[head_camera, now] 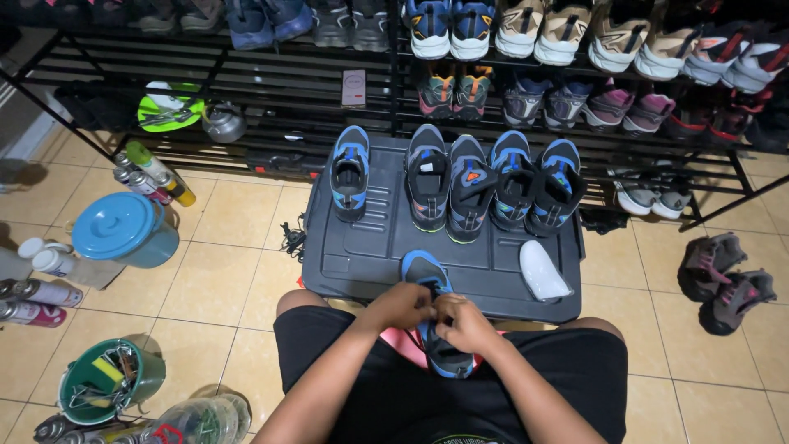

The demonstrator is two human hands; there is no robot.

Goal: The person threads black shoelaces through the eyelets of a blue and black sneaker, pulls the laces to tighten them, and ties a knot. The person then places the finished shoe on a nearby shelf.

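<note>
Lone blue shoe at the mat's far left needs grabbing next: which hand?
Likely left. The left hand sits on the lone blue shoe's side; the right hand would cross over the shoe in the lap.

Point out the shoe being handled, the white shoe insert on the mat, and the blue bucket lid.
blue shoe (421, 270), head view, on its toe.
white shoe insert (541, 270), head view, on its middle.
blue bucket lid (115, 224), head view, on its top.

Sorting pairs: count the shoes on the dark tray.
6. One blue shoe stands alone at left, four sit in a row at right, and one lies under both hands.
</note>
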